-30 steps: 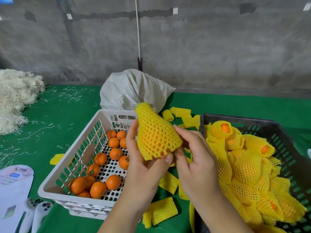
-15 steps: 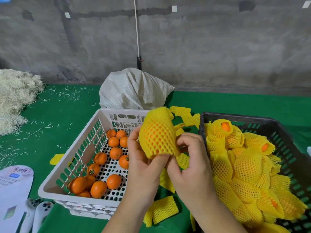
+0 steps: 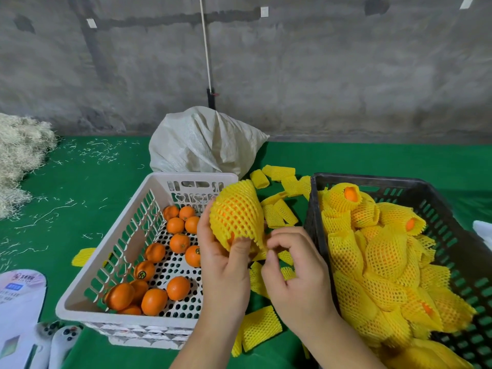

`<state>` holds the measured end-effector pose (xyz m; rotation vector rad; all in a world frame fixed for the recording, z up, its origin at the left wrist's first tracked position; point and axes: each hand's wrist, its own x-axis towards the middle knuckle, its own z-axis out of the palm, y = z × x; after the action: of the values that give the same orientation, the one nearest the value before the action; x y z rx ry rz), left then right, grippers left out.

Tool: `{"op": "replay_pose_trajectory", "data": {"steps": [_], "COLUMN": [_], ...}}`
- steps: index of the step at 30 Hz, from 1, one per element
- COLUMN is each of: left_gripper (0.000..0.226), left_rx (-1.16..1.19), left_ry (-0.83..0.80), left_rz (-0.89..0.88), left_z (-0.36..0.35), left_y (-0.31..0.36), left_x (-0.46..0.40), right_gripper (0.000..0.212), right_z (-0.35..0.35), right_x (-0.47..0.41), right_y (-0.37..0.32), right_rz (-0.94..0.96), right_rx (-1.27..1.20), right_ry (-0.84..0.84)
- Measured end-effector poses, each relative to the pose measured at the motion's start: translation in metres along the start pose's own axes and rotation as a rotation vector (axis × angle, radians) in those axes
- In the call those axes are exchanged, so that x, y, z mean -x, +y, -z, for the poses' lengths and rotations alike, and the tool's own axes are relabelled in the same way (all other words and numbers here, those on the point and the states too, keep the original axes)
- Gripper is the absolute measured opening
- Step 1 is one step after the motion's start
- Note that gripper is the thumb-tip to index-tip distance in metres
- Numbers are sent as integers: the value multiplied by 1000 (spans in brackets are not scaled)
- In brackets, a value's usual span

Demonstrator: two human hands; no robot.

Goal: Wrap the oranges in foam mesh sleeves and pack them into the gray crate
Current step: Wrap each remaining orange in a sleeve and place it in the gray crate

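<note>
My left hand (image 3: pixel 226 262) grips an orange inside a yellow foam mesh sleeve (image 3: pixel 237 214), held up between the two crates. My right hand (image 3: pixel 292 267) sits just below and to the right of it, its curled thumb and forefinger pinching the sleeve's lower edge. The gray crate (image 3: pixel 452 235) on the right is heaped with sleeved oranges (image 3: pixel 386 251). Several bare oranges (image 3: pixel 179 243) lie in the white crate (image 3: pixel 111 251) on the left.
Loose empty sleeves (image 3: pixel 262 327) lie on the green cloth between and behind the crates. A white sack (image 3: pixel 202 145) stands behind the white crate. Straw (image 3: pixel 18 155) is piled at far left. A paper fan (image 3: pixel 18 302) and white controllers (image 3: pixel 61 342) lie at bottom left.
The sleeved orange has tipped to the right and sunk a little. My right hand has slid from the sleeve's side down to its lower edge, fingers curling in.
</note>
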<state>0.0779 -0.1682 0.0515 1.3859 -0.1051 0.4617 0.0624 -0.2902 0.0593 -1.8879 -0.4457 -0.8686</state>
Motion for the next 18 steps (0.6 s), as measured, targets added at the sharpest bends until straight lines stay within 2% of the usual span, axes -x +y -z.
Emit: {"op": "replay_pose_trajectory", "data": {"steps": [2, 3, 5, 7, 8, 11, 14, 18], "left_gripper": [75, 84, 97, 103, 104, 92, 73, 76], "left_rx": [-71, -112, -178, -281, -338, -409, -424, -467], "left_ry": [-66, -138, -341, -513, -571, -675, -677, -775], "left_rz": [-76, -107, -98, -92, -84, -59, -97, -89], "left_z": [6, 10, 18, 26, 30, 27, 9, -22], "left_y": [0, -1, -2, -9, -13, -18, -20, -29], "left_x": [-3, -6, -9, -12, -13, -13, 0, 23], "right_gripper": [30, 46, 75, 90, 94, 94, 89, 80], "right_z": [3, 4, -1, -7, -7, -1, 6, 25], "right_x": [1, -1, -4, -3, 0, 14, 26, 33], "right_y": [-8, -12, -18, -17, -14, -7, -1, 7], "right_rz": [-274, -414, -620, -670, -691, -778, -819, -811], "right_rx": [-263, -428, -668, -582, -503, -422, -439, -417], "right_ry": [31, 19, -113, -191, -175, -82, 82, 307]}}
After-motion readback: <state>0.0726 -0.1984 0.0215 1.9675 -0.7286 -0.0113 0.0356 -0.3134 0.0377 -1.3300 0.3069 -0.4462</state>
